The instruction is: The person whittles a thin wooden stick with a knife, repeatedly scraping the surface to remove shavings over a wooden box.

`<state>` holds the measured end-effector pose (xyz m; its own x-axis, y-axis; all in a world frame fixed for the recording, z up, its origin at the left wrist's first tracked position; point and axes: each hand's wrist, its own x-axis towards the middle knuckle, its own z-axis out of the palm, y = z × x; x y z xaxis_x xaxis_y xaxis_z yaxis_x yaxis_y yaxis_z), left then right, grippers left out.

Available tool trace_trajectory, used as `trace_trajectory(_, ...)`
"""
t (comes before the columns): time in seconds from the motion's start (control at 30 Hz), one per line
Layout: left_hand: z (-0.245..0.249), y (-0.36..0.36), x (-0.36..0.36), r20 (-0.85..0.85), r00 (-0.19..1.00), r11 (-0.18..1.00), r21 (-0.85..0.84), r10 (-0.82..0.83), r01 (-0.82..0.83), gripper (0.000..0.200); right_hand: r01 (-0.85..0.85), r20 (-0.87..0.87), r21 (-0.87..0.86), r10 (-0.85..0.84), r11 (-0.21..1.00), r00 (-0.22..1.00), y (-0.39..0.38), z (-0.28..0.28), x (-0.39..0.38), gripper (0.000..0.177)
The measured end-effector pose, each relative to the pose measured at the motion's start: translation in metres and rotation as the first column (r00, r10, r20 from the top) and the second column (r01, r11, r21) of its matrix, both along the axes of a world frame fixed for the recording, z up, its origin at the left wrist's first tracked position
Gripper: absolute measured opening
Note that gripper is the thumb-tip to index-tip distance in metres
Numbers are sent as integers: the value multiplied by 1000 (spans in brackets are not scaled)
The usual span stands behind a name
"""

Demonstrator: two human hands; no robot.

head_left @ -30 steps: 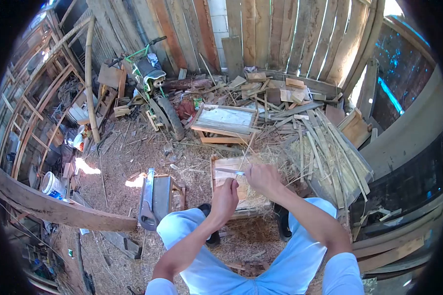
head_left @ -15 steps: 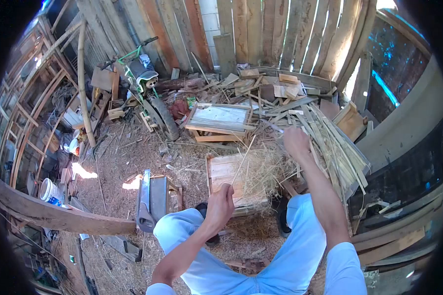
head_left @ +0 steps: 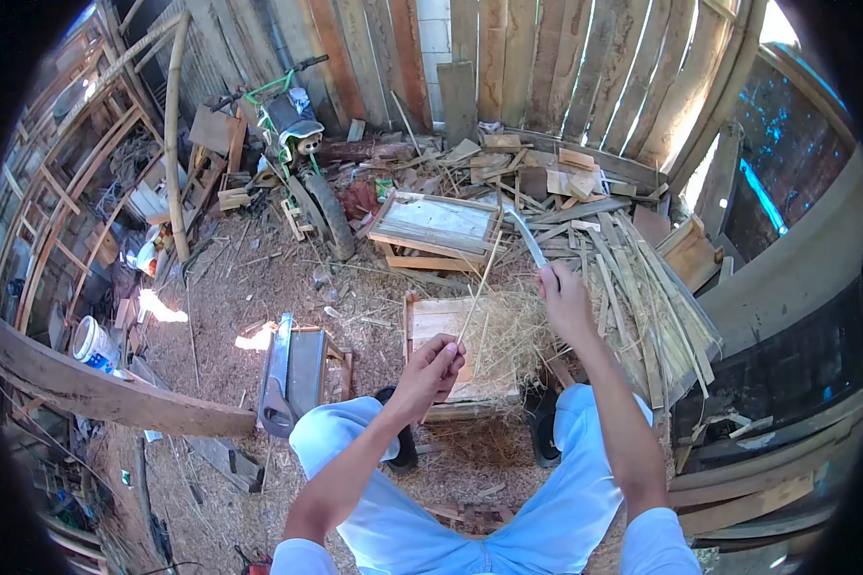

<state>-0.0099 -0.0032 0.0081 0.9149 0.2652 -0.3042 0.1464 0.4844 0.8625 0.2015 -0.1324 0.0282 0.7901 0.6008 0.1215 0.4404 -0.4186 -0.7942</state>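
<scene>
– Since one second ago, what has moved?
– Mostly the right hand (head_left: 566,299). It was close beside the left hand (head_left: 434,372), and now it is away to the right, with the knife (head_left: 527,235) pointing up and forward.

– How does each grip look?
– The right one is closed around the knife's handle. The left one is narrow: thumb and finger pinch a thin strip (head_left: 480,287), which rises over the wooden tray (head_left: 433,321).

– What is difficult to see?
– The knife's handle is mostly covered by the fingers. Part of the strip is hidden in the left hand, and its lower end comes out below. The curly shavings (head_left: 520,335) cover the right part of the tray, so I cannot follow its edge there. Both shoes (head_left: 403,452) are partly hidden by the trouser legs, and dark borders cut off the sides of the view.

– And the edges, the open room?
– The left edge of the tray is plain to see. Between it and the bench (head_left: 307,369) with the handsaw (head_left: 277,374) there is littered ground. The hands are well apart, and the knife reaches between the slatted frame (head_left: 441,218) and the scrap wood strips (head_left: 642,307).
</scene>
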Motion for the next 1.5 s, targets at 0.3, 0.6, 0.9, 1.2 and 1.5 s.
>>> trace_trajectory(0.3, -10, 3, 2, 38, 999, 999, -44, -3, 5, 23, -89, -106, -68, 82, 994, 991, -9, -1, -50, 32)
trace_trajectory(0.6, -4, 7, 3, 63, 998, 992, -129, 6, 2, 23, -41, 57, 69, 37, 997, 998, 1, -10, -43, 34)
trace_trajectory(0.9, -16, 15, 4, 113, 986, 977, -187, 125, -103, 22, -56, 61, -240, 72, 969, 996, -5, -14, -37, 33)
trace_trajectory(1.2, -22, 20, 8, 63, 983, 980, -115, 172, -164, 21, -301, -39, -615, 353, 729, 935, -24, -40, -11, 34)
trace_trajectory(1.5, -29, 19, 8, 49, 982, 982, -53, 183, -181, 20, -446, -438, -243, 313, 861, 843, -15, -22, -14, 32)
